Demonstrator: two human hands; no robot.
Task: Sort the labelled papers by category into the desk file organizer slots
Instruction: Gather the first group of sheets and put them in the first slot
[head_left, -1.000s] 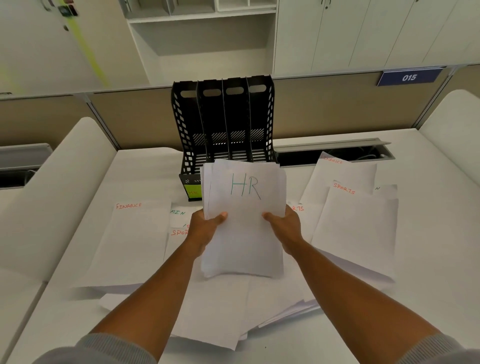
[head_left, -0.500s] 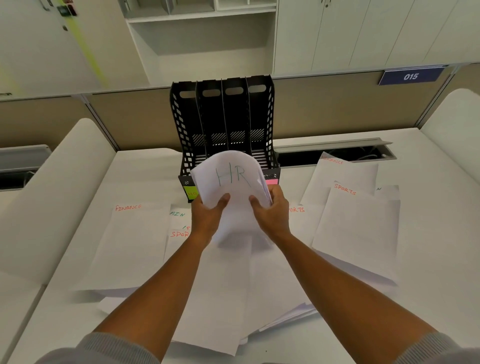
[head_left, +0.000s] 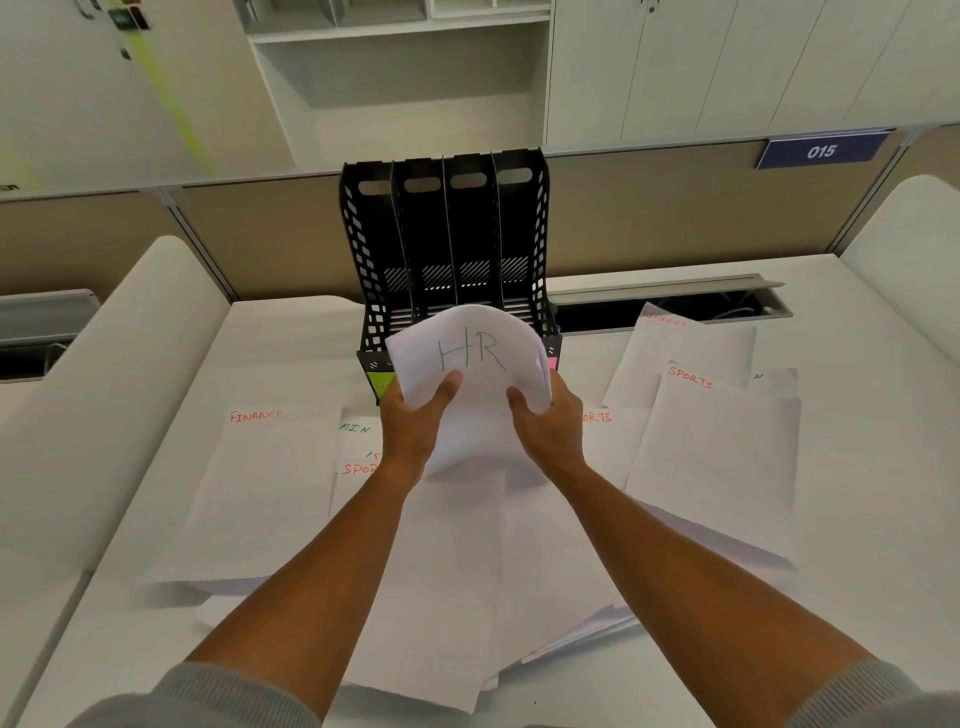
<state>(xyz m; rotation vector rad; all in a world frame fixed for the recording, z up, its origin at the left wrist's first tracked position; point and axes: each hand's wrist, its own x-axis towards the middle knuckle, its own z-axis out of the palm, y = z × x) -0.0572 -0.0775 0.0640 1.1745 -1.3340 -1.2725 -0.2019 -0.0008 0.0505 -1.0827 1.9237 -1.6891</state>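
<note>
Holding the HR papers (head_left: 470, 374) as a small stack, both hands curl it inward: left hand (head_left: 413, 423) and right hand (head_left: 545, 426) each pinch a side edge, thumbs on the front sheet. The stack sits just in front of the black file organizer (head_left: 447, 244), its top edge over the low front of the slots. Sheets look light, limp and slippery against each other (the top already bows). Judgement: grip both long edges low, keep the bow for stiffness, or they will fan and snag on a divider.
</note>
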